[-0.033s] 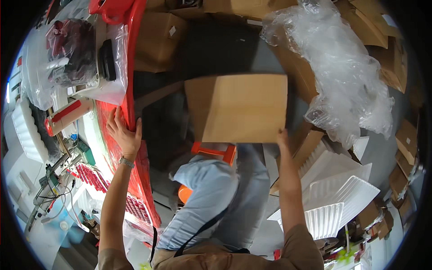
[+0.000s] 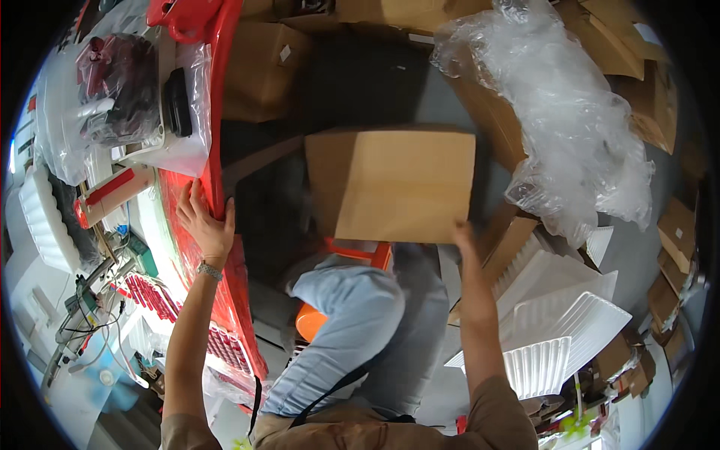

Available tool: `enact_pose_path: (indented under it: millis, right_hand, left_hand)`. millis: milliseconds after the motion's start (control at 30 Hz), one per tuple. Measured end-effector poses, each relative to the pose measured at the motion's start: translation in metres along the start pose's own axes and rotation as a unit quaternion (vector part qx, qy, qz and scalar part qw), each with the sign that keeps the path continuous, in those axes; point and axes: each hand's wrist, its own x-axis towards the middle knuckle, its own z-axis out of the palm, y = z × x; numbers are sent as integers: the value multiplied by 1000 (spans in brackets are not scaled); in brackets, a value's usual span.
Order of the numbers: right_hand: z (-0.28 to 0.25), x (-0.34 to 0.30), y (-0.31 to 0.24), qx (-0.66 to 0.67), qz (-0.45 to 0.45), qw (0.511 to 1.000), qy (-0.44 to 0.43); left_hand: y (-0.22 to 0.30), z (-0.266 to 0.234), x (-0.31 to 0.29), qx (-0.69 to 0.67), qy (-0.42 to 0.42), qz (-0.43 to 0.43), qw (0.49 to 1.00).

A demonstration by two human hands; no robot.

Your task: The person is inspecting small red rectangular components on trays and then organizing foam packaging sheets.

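A brown cardboard box [image 2: 405, 186] is held in front of my knees, with one broad plain face toward me. My right hand [image 2: 464, 234] grips its lower right corner, and part of the fingers is hidden at the edge. On my left, a red table edge [image 2: 217, 161] runs front to back. My left hand [image 2: 204, 225] lies on that table with its fingers apart, holding nothing. An orange stool [image 2: 360, 251] shows partly behind my bent leg.
Clear plastic wrap [image 2: 574, 127] lies over cardboard at the far right. White ribbed trays [image 2: 559, 337] are piled near my right arm. Another cardboard box [image 2: 262, 71] stands beside the table's far end. A bagged dark red bundle [image 2: 116, 86] lies on the table.
My right hand and the cardboard box have shifted slightly left and a little toward me. My bent leg has moved slightly right. My left hand stays on the table.
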Motion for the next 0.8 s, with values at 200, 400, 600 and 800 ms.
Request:
enact_pose_path:
  millis: [200,400,600,800]
  right_hand:
    - [-9,3,3,-6,21,999,-47]
    - [-8,-45,-16,-69,-64,990,100]
    - [-66,-109,-34,130,-79,987,59]
    - [-220,-165,-43,418,-248,870,81]
  left_hand:
    - [3,-1,1,11,-1,0,1000]
    - [2,-1,0,44,-22,12,999]
    - [-1,1,-3,72,-3,25,997]
    - [-9,5,-8,118,-56,-7,991]
